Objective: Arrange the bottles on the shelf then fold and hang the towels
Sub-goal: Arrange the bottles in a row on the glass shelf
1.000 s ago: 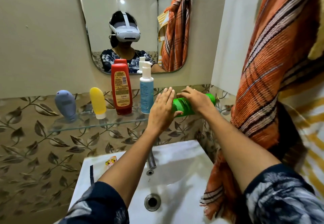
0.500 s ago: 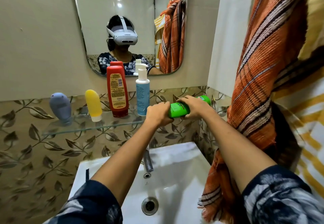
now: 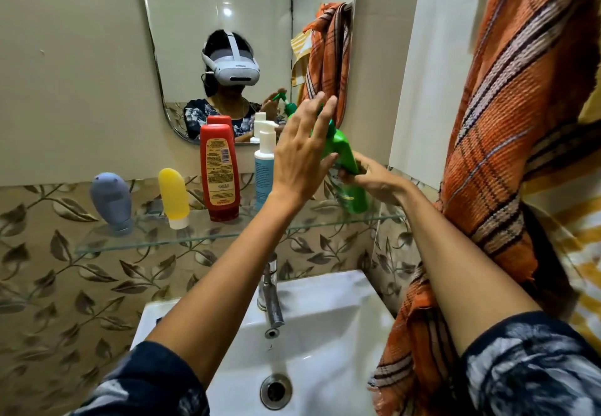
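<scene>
Five plastic bottles show along the clear glass shelf [image 3: 227, 236] fixed to the leaf-patterned tile wall, and four of them stand on it: a squat grey-blue tube [image 3: 111, 201] at the far left, a yellow tube [image 3: 174, 197] on its white cap beside it, a tall red bottle [image 3: 220, 171] standing on its cap, and a white-and-blue pump bottle [image 3: 264, 168] just right of the red one. The fifth, a bright green pump bottle [image 3: 344, 168], is tilted with its top leaning left, its base low over the right end of the shelf; whether the base touches the glass cannot be told. The right hand [image 3: 374, 183] grips its lower body, fingers curled round it. The left hand [image 3: 300, 161] has its fingers straight and spread, the palm against the upper part of the green bottle and the thumb touching its side. An orange striped towel [image 3: 507, 142] hangs bunched at the right, just beside the right forearm, with a yellow-and-white striped towel [image 3: 582, 227] behind it. Below the shelf sit a white ceramic basin [image 3: 341, 334] and a metal tap [image 3: 271, 298]. A rounded wall mirror [image 3: 201, 8] above reflects the person and the orange cloth.
</scene>
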### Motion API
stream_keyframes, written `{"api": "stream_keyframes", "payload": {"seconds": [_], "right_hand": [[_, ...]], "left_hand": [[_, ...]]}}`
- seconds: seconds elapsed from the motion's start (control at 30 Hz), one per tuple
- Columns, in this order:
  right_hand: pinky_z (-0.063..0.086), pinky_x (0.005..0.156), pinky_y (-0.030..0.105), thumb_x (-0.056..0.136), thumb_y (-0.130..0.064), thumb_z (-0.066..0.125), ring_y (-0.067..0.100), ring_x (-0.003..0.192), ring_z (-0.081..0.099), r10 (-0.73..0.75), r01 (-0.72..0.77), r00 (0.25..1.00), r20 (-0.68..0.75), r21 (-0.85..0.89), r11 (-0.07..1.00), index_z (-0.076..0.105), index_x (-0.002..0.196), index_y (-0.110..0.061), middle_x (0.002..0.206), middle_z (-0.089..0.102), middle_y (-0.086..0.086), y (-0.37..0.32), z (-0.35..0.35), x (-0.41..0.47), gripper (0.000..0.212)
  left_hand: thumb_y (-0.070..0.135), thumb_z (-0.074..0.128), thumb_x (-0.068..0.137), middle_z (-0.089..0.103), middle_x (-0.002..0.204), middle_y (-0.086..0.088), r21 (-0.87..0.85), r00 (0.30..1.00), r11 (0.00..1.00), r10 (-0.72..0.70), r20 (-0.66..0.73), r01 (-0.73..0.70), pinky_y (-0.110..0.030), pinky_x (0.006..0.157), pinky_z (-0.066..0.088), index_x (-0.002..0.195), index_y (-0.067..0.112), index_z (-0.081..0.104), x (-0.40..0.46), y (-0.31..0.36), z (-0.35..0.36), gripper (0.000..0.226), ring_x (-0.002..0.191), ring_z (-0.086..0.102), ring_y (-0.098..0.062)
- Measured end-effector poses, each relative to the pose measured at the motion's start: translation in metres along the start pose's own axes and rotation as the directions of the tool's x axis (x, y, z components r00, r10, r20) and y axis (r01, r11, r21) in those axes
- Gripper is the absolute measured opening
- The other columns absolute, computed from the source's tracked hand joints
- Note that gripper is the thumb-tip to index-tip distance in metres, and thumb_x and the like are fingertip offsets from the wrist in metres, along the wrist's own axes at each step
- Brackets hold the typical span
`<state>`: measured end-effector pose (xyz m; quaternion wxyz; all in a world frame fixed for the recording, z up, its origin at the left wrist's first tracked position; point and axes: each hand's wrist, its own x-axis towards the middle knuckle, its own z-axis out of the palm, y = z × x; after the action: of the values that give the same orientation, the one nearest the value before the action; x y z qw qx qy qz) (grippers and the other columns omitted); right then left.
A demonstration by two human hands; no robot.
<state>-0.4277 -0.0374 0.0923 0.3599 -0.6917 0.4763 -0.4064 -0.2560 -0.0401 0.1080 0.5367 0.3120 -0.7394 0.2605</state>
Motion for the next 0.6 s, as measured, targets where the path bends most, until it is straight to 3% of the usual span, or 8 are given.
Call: {"api": "stream_keyframes", "payload": {"seconds": [0.1, 0.17, 0.2, 0.23, 0.3, 0.37, 0.47, 0.6], "right_hand": [[0.050, 0.092, 0.037, 0.061, -0.045, 0.083, 0.026, 0.108, 0.061, 0.042, -0.028, 0.996, -0.079, 0.166, 0.986, 0.041, 0.135, -0.008, 0.120, 0.060, 0.015, 0.005, 0.007, 0.007, 0.093], [0.054, 0.084, 0.032, 0.085, -0.026, 0.067, 0.020, 0.094, 0.065, 0.051, -0.023, 0.994, -0.096, 0.276, 0.961, 0.047, 0.126, -0.002, 0.107, 0.063, 0.012, 0.007, 0.010, 0.011, 0.051], [0.055, 0.077, 0.029, 0.094, -0.013, 0.055, 0.018, 0.087, 0.064, 0.071, -0.034, 0.993, -0.099, 0.335, 0.942, 0.051, 0.115, -0.002, 0.098, 0.063, 0.011, 0.005, 0.012, 0.012, 0.024], [0.055, 0.069, 0.027, 0.097, -0.007, 0.046, 0.017, 0.081, 0.062, 0.095, -0.046, 0.988, -0.119, 0.363, 0.931, 0.054, 0.104, -0.004, 0.089, 0.061, 0.009, 0.005, 0.013, 0.013, 0.011], [0.052, 0.062, 0.026, 0.099, -0.011, 0.043, 0.017, 0.079, 0.058, 0.131, -0.071, 0.981, -0.140, 0.370, 0.926, 0.054, 0.100, -0.005, 0.083, 0.058, 0.007, 0.004, 0.016, 0.016, 0.013], [0.052, 0.058, 0.023, 0.098, -0.021, 0.046, 0.018, 0.082, 0.060, 0.120, -0.062, 0.983, -0.137, 0.371, 0.927, 0.049, 0.119, 0.000, 0.090, 0.061, 0.009, 0.004, 0.021, 0.020, 0.030], [0.055, 0.057, 0.022, 0.089, -0.030, 0.050, 0.016, 0.082, 0.065, 0.119, -0.059, 0.985, -0.128, 0.396, 0.916, 0.047, 0.121, -0.002, 0.094, 0.065, 0.008, 0.001, 0.026, 0.021, 0.043], [0.056, 0.061, 0.023, 0.069, -0.037, 0.055, 0.016, 0.086, 0.064, 0.094, -0.024, 0.985, -0.144, 0.426, 0.904, 0.047, 0.120, -0.001, 0.098, 0.064, 0.010, 0.004, 0.025, 0.023, 0.063]], "left_hand": [[0.012, 0.078, 0.071, 0.028, 0.152, -0.021, -0.239, 0.976, 0.947, -0.216, 0.015, 0.213, -0.036, 0.109, 0.027, 0.146, 0.013, 0.015, -0.001, 0.013, 0.007, 0.098, 0.139, 0.030, -0.030], [0.011, 0.074, 0.077, 0.013, 0.157, -0.018, -0.341, 0.938, 0.875, -0.330, 0.102, 0.345, -0.030, 0.108, 0.017, 0.149, 0.008, 0.007, -0.008, 0.022, 0.013, 0.099, 0.140, 0.018, -0.018], [0.012, 0.072, 0.080, 0.008, 0.158, -0.017, -0.375, 0.913, 0.833, -0.376, 0.156, 0.407, -0.029, 0.107, 0.019, 0.149, 0.007, 0.004, -0.014, 0.024, 0.017, 0.097, 0.139, 0.017, -0.017], [0.013, 0.070, 0.082, 0.006, 0.159, -0.016, -0.401, 0.886, 0.790, -0.410, 0.216, 0.463, -0.032, 0.109, 0.022, 0.149, 0.009, 0.002, -0.020, 0.026, 0.022, 0.095, 0.141, 0.020, -0.020], [0.014, 0.066, 0.085, 0.009, 0.158, -0.016, -0.414, 0.824, 0.715, -0.447, 0.349, 0.563, -0.046, 0.113, 0.025, 0.150, 0.017, -0.005, -0.034, 0.027, 0.032, 0.096, 0.142, 0.025, -0.029], [0.010, 0.065, 0.085, 0.016, 0.156, -0.016, -0.387, 0.770, 0.675, -0.466, 0.436, 0.628, -0.054, 0.113, 0.028, 0.150, 0.022, -0.008, -0.046, 0.024, 0.042, 0.098, 0.141, 0.028, -0.032], [0.005, 0.066, 0.083, 0.031, 0.147, -0.015, -0.328, 0.712, 0.652, -0.498, 0.494, 0.683, -0.048, 0.110, 0.035, 0.150, 0.026, -0.008, -0.060, 0.020, 0.050, 0.102, 0.134, 0.038, -0.029], [0.005, 0.070, 0.081, 0.042, 0.133, -0.013, -0.277, 0.688, 0.662, -0.507, 0.518, 0.696, -0.041, 0.101, 0.041, 0.140, 0.038, -0.020, -0.072, 0.019, 0.051, 0.112, 0.122, 0.048, -0.025]]}}
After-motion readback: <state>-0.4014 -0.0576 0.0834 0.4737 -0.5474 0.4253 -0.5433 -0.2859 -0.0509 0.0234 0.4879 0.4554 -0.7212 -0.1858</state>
